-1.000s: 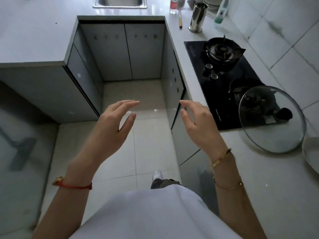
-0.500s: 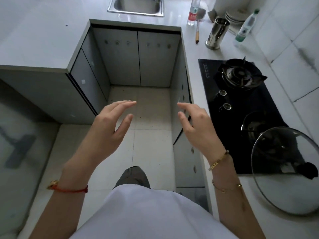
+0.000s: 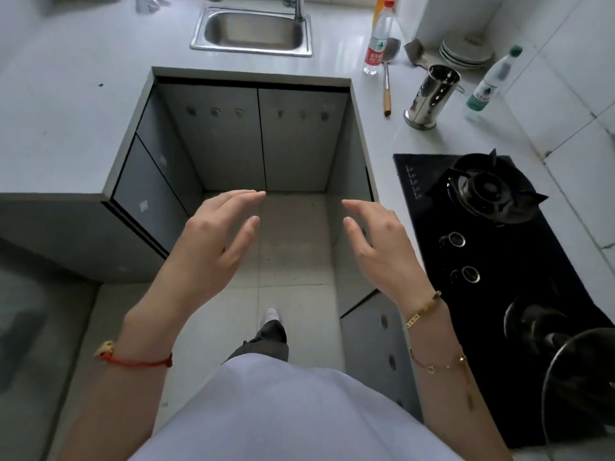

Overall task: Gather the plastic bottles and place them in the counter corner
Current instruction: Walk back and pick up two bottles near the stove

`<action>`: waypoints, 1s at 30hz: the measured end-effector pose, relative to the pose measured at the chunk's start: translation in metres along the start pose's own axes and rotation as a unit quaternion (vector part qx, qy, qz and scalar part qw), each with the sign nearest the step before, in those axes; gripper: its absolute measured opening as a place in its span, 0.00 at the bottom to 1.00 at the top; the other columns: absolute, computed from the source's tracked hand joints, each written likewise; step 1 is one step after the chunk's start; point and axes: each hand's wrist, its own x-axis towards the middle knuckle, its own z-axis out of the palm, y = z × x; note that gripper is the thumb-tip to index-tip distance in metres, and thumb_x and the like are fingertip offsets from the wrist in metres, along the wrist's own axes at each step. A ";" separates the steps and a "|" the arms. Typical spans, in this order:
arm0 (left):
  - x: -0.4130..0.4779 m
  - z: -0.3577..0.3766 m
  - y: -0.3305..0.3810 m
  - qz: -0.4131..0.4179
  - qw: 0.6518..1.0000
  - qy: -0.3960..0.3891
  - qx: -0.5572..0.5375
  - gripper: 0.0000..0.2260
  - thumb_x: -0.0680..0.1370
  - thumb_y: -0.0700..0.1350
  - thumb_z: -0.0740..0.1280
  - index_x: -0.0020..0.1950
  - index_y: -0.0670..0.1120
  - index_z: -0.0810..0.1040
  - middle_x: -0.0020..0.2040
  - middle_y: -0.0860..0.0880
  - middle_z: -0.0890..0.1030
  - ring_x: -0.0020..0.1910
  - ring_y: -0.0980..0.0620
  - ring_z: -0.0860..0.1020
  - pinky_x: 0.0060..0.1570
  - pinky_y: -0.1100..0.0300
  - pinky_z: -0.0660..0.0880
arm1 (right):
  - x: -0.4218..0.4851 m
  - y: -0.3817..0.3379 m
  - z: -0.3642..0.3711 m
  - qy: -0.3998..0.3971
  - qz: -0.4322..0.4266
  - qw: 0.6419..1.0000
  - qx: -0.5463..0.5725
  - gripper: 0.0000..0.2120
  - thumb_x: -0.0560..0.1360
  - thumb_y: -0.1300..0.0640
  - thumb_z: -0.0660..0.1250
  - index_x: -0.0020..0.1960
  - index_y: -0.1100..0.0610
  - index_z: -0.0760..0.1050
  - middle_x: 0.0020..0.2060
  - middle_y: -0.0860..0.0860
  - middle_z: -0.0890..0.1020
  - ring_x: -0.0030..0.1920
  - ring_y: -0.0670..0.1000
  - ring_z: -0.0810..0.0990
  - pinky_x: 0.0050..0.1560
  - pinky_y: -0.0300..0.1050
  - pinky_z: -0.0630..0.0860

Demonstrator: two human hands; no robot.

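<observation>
Standing between the cupboards, the person holds both hands out over the floor. The big white counter (image 3: 76, 104) wraps around, with a sink (image 3: 252, 31) far ahead and a black stove (image 3: 492, 261) on the right. A shiny metal cup (image 3: 429, 96) stands past the stove.

Left hand (image 3: 213, 241) is open, fingers spread, holding nothing. Right hand (image 3: 379, 241) is open too, and empty.

Two bottles stand up on the counter, well apart from the hands. The red bottle (image 3: 376, 44) is beside the sink, next to a spatula (image 3: 387, 71). The green bottle (image 3: 492, 81) is near the tiled wall, just past the metal cup.

Both bottles look light and thin, so they may squash if squeezed hard. They look smooth and might slip. I think the best place to hold each is around the middle, by the label.
</observation>
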 end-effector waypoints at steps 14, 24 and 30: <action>0.178 -0.039 -0.076 0.038 0.999 -0.031 -0.019 0.17 0.80 0.45 0.60 0.68 0.49 0.72 0.66 0.52 0.75 0.68 0.56 0.70 0.68 0.57 0.66 | 0.172 -0.031 0.017 0.064 0.029 0.998 -0.003 0.17 0.80 0.53 0.57 0.68 0.52 0.70 0.63 0.47 0.76 0.65 0.47 0.70 0.65 0.37 0.65; 0.274 -0.021 -0.102 0.064 0.995 -0.062 -0.034 0.16 0.80 0.46 0.60 0.68 0.49 0.72 0.66 0.53 0.75 0.68 0.56 0.70 0.68 0.58 0.66 | 0.251 -0.014 0.017 0.070 0.065 0.995 -0.014 0.17 0.80 0.52 0.57 0.68 0.51 0.69 0.64 0.46 0.75 0.66 0.46 0.69 0.63 0.34 0.62; 0.345 -0.007 -0.113 0.072 0.994 -0.075 -0.024 0.16 0.80 0.48 0.59 0.68 0.52 0.72 0.66 0.55 0.75 0.68 0.58 0.69 0.67 0.65 0.64 | 0.317 0.003 0.012 0.072 0.077 0.994 -0.009 0.17 0.80 0.52 0.57 0.68 0.51 0.69 0.64 0.47 0.75 0.66 0.47 0.69 0.63 0.34 0.62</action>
